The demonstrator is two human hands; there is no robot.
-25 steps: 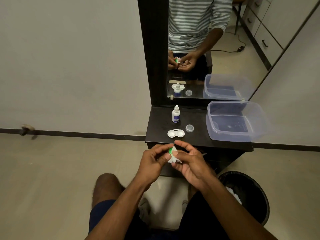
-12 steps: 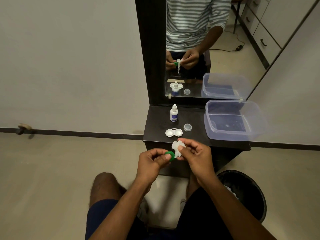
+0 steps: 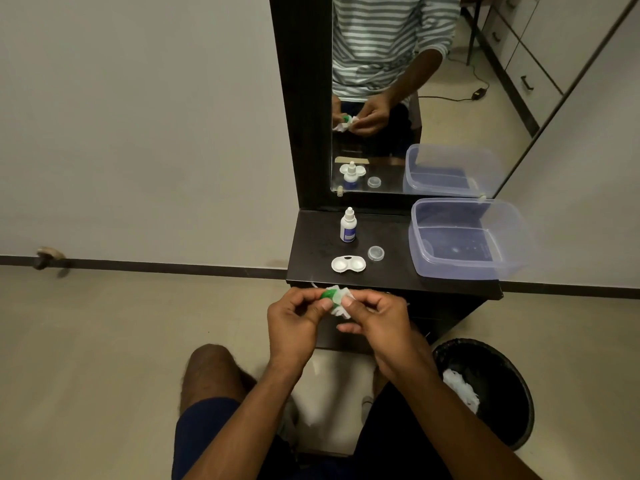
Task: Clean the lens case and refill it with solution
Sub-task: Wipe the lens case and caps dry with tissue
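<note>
**Green cap being wiped, case base sitting on the bench**

A small round green plastic cap (image 3: 326,294) is pinched at the fingers of the left hand (image 3: 294,323), held just in front of the near edge of the dark wooden bench (image 3: 311,244). A crumpled white tissue (image 3: 341,299) is pressed against the cap by the right hand (image 3: 377,320), with the thumb and forefinger closed on the tissue. So both sets of fingers are clamped: left on the cap, right on the tissue, and the two are touching.

The white double-well lens case base (image 3: 348,264) is left lying flat near the front of the bench, both wells uncovered. A small clear round plastic cap (image 3: 375,253) is set just beside it to the right. The small white dropper bottle with a blue label (image 3: 348,226) is stood upright behind the case, near the mirror (image 3: 398,98). A clear rectangular plastic tub (image 3: 464,237) is parked on the right end of the bench, overhanging it a bit.

Down on the floor at the right, a black round waste bin (image 3: 498,393) is seen with white crumpled paper inside. The hands and cap are also reflected in the mirror.
</note>
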